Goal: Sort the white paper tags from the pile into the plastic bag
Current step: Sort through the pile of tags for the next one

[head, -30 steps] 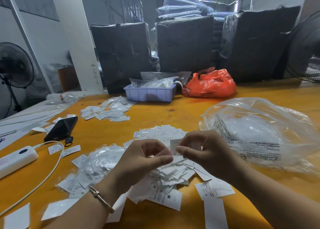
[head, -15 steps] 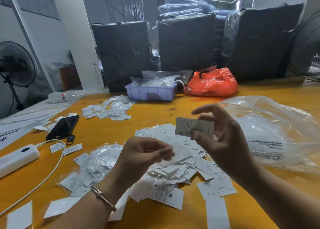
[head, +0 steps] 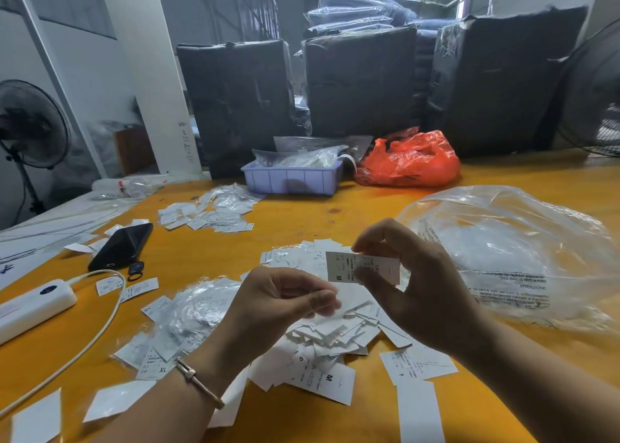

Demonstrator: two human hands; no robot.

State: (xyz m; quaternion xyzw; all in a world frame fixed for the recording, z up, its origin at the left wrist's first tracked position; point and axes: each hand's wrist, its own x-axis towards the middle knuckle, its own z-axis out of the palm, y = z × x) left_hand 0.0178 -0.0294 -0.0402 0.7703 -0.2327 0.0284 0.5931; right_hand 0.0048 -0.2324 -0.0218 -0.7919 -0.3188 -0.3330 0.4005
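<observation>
The right hand is raised above the pile of tags and pinches one white tag between thumb and forefinger. The fingers close on the tag's right half, forefinger on the top edge and thumb on the lower edge, so most of the tag sticks out to the left of the grip with its printed face and a letter M towards the camera. The left hand hangs just below and left of that tag, fingers curled in with the thumb against the fingertips; whether it has a tag in them cannot be told. A bracelet sits on its wrist. The clear plastic bag lies crumpled on the orange table to the right of the hands, near the held tag but apart from it. More loose tags lie scattered round the pile. To the left lie a black phone and a white power bank with its cable
</observation>
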